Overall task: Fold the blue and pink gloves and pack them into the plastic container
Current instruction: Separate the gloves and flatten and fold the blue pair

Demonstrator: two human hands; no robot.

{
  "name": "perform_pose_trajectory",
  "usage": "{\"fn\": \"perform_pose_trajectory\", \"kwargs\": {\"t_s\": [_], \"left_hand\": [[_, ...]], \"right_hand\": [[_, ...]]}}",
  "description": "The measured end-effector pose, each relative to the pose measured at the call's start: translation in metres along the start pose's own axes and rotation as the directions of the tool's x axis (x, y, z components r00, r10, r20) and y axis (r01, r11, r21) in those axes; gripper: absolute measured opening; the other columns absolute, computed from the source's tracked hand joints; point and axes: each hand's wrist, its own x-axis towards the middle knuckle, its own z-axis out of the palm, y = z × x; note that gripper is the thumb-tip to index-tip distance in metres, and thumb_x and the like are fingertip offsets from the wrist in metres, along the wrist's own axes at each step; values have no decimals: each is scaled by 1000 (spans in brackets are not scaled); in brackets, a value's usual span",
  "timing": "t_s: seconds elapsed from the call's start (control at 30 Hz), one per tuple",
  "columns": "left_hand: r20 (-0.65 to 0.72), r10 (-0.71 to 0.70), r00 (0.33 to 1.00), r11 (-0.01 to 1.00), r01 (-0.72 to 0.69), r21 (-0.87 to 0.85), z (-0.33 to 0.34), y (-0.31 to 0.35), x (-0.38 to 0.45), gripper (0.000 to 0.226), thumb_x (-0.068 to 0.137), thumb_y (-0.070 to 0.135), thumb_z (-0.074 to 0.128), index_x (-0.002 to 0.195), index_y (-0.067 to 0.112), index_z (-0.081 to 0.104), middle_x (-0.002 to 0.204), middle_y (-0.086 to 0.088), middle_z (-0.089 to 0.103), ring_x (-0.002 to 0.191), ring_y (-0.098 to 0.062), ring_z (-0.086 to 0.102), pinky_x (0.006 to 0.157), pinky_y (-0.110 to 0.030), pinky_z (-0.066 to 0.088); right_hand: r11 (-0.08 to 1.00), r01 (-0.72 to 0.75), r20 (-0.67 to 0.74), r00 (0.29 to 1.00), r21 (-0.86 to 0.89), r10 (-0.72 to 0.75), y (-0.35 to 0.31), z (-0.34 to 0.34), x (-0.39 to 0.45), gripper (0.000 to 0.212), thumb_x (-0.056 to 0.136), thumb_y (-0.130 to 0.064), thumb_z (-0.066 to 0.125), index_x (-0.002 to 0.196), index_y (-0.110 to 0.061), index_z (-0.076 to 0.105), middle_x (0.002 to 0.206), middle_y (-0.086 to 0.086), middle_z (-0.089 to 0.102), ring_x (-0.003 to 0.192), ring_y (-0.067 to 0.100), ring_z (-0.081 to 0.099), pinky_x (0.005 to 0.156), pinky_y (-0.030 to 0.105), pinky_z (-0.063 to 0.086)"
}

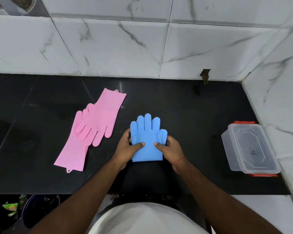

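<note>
The blue gloves (146, 132) lie stacked and folded on the black counter (184, 115) in the middle, fingers pointing away from me. My left hand (127, 149) grips their left edge, thumb on top. My right hand (170, 148) grips the right edge the same way. The pink gloves (91, 125) lie unfolded and overlapping to the left, cuffs pointing opposite ways. The clear plastic container (249, 147) with red clips stands at the right, its lid on.
White marble-pattern tiles (125, 48) rise behind the counter and along its right side. A dark hole (205, 75) shows in the back tiles. Below the counter's front edge at the left stand a dark bucket (39, 210) and some litter.
</note>
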Motion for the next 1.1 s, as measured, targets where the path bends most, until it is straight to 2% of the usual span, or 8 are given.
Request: {"fn": "perform_pose_trajectory", "kwargs": {"t_s": [0.13,0.27,0.6,0.83,0.93,1.0,1.07,1.1], "left_hand": [[25,-11,1000,1000,11,-27,28,16,16,62,92,10,86,145,26,60,134,1,75,118,-20,76,96,-48,67],[15,1,1000,1000,-1,-29,64,27,28,52,94,11,85,139,25,63,127,1,77,113,-17,78,88,-39,69],[12,-54,998,998,54,16,137,27,40,48,93,10,85,135,17,64,129,-1,77,114,-18,78,96,-48,67],[3,-140,990,946,133,296,160,4,37,56,83,22,93,127,18,60,123,-2,74,108,-21,77,85,-52,70],[30,-106,994,865,77,496,160,1,37,74,77,42,95,136,21,55,122,5,71,105,-17,75,82,-46,70],[23,-41,999,735,14,678,158,5,36,90,71,70,87,140,25,53,123,12,68,105,-13,71,85,-40,64],[-12,37,999,606,-12,795,158,12,35,105,68,90,71,147,26,51,137,8,63,116,-18,69,91,-41,61],[-18,83,996,564,-32,825,160,15,37,109,70,93,66,153,25,47,148,5,57,126,-23,66,97,-44,60]], "right_hand": [[1000,9,-40,999,-4,-9,-10,-30,13,24,87,-25,83,108,-22,72,106,-2,81,100,21,78,89,54,64],[999,23,-90,996,-33,-26,-20,-67,24,24,88,-23,84,107,-20,71,108,1,79,101,24,77,89,55,64],[992,1,-127,992,-123,-17,-15,-141,38,23,89,-29,84,106,-26,68,110,-1,76,101,22,75,88,53,65],[940,-43,-138,990,-338,-4,12,-172,26,24,88,-34,83,101,-25,65,107,0,74,96,19,72,88,48,64],[896,-42,-156,987,-443,-31,20,-177,18,39,86,-40,84,115,-25,62,112,0,73,93,13,68,86,37,62],[876,-12,-174,981,-482,-82,23,-177,10,54,84,-44,85,127,-23,60,116,-3,70,93,9,64,79,27,56],[876,10,-215,968,-483,-130,27,-175,-4,69,81,-48,86,138,-23,55,123,-5,63,102,10,62,82,26,53],[885,7,-237,963,-465,-131,29,-174,-13,74,81,-51,85,142,-23,53,128,-6,60,109,12,61,89,29,55]]}}
